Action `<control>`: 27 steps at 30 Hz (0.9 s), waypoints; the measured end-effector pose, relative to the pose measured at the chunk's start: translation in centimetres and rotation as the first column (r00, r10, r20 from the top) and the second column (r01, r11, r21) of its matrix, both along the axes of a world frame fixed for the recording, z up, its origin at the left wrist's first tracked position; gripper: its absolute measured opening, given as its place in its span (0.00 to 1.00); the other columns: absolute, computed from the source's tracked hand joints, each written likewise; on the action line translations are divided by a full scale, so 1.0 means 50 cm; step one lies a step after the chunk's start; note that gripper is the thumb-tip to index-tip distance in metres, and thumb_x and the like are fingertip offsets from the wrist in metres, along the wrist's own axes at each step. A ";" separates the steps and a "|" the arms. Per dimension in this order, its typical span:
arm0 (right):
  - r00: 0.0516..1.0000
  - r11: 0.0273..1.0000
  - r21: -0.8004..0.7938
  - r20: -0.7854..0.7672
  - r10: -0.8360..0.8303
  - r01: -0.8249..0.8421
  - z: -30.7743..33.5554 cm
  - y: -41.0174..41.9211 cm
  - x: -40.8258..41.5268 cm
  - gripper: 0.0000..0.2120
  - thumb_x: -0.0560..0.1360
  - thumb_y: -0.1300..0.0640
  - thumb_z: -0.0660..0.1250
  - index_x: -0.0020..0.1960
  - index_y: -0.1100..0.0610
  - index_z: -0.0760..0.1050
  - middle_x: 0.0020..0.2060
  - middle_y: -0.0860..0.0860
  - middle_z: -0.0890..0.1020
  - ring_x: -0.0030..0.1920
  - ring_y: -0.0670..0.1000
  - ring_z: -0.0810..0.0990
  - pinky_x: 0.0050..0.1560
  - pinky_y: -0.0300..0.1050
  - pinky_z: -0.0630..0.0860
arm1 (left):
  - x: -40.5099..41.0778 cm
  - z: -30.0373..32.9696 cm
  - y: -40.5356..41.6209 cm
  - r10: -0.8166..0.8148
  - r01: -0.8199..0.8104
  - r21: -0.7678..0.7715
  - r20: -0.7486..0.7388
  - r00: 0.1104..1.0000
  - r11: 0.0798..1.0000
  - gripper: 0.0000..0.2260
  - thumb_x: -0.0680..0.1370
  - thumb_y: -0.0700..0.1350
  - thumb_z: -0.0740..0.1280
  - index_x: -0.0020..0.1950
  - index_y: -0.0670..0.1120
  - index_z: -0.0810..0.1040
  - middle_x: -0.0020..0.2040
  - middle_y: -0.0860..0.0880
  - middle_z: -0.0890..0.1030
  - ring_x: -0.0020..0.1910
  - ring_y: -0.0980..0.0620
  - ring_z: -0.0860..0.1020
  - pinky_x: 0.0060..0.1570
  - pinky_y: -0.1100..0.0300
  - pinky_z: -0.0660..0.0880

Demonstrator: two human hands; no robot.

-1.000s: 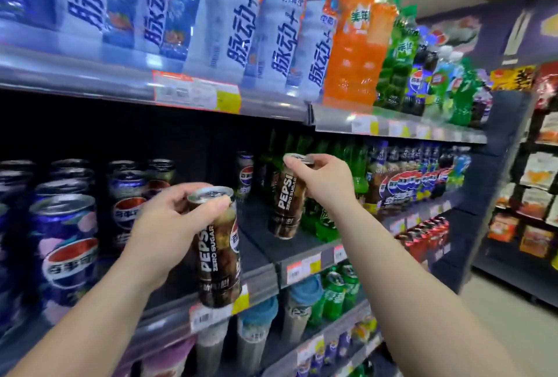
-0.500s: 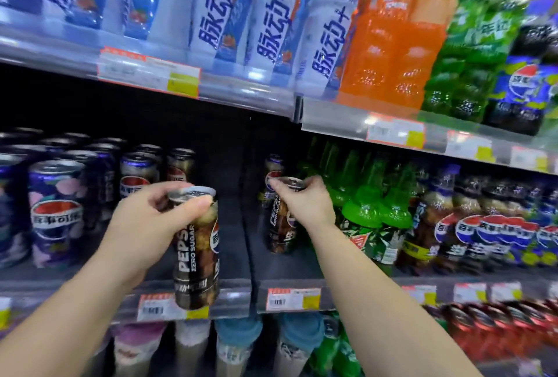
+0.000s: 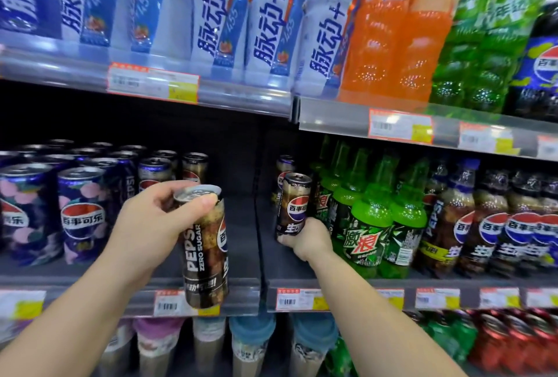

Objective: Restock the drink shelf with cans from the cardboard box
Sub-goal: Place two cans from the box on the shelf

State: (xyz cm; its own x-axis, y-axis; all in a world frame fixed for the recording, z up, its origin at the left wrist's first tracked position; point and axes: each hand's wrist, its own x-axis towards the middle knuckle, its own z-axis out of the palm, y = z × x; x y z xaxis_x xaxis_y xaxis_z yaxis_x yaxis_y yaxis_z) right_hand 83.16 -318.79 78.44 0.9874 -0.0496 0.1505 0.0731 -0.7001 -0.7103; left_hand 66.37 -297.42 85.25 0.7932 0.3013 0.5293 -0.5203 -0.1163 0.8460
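Note:
My left hand (image 3: 151,225) grips a tall dark Pepsi Zero Sugar can (image 3: 206,256) by its top, held upright in front of the middle shelf's edge (image 3: 235,298). My right hand (image 3: 305,241) holds a second dark Pepsi can (image 3: 294,204) around its lower part, upright over the shelf beside green Mountain Dew bottles (image 3: 371,225). Another dark can (image 3: 283,165) stands behind it. The cardboard box is out of view.
Blue Pepsi cans (image 3: 81,213) fill the shelf's left part, with dark cans (image 3: 193,165) behind. A bare gap of shelf (image 3: 241,225) lies between the two hands. Cola bottles (image 3: 489,225) stand right. Large bottles (image 3: 265,14) line the shelf above, cups (image 3: 250,343) below.
My right hand has shifted from the can's top to its lower part, with the can now deeper on the shelf. The view has moved closer. The left hand still holds its can.

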 end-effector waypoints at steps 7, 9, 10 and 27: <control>0.997 0.996 0.016 -0.005 -0.082 0.082 0.002 0.011 0.039 0.24 0.68 0.47 0.77 0.59 0.56 0.75 0.56 0.53 0.82 0.56 0.57 0.80 0.53 0.47 0.76 | 0.009 0.009 0.030 0.021 -0.021 -0.018 0.007 1.000 1.000 0.09 0.62 0.51 0.76 0.40 0.61 0.84 0.42 0.54 0.86 0.43 0.56 0.83 0.44 0.60 0.76; 0.996 0.996 0.017 0.009 -0.088 0.088 0.000 0.011 0.043 0.25 0.68 0.46 0.76 0.59 0.56 0.75 0.55 0.53 0.82 0.56 0.57 0.80 0.53 0.48 0.76 | 0.012 0.006 0.035 0.016 -0.015 -0.021 0.006 1.000 1.000 0.15 0.57 0.57 0.74 0.42 0.60 0.84 0.44 0.52 0.86 0.45 0.53 0.83 0.47 0.56 0.76; 0.996 0.996 0.019 0.010 -0.086 0.086 -0.003 0.010 0.045 0.24 0.68 0.46 0.76 0.59 0.55 0.75 0.55 0.52 0.82 0.56 0.56 0.80 0.53 0.48 0.77 | 0.014 0.005 0.036 0.016 -0.016 -0.030 0.003 1.000 0.999 0.16 0.57 0.58 0.74 0.43 0.60 0.85 0.44 0.52 0.86 0.45 0.52 0.83 0.47 0.54 0.76; 0.929 0.875 0.323 0.206 0.306 -0.360 0.059 -0.015 -0.169 0.31 0.70 0.46 0.75 0.70 0.43 0.67 0.60 0.42 0.77 0.53 0.44 0.79 0.55 0.40 0.76 | 0.068 0.023 -0.029 -0.043 0.041 -0.078 -0.016 0.999 0.996 0.18 0.61 0.50 0.79 0.49 0.50 0.82 0.44 0.50 0.85 0.43 0.54 0.83 0.44 0.58 0.75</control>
State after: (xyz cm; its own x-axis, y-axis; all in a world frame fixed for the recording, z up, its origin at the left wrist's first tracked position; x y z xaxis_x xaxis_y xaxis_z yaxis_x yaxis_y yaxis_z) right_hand 74.70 -319.56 81.41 0.9232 0.2025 0.3267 0.3780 -0.3249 -0.8669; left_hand 69.77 -298.87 86.41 0.8147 0.3072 0.4918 -0.5087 -0.0284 0.8605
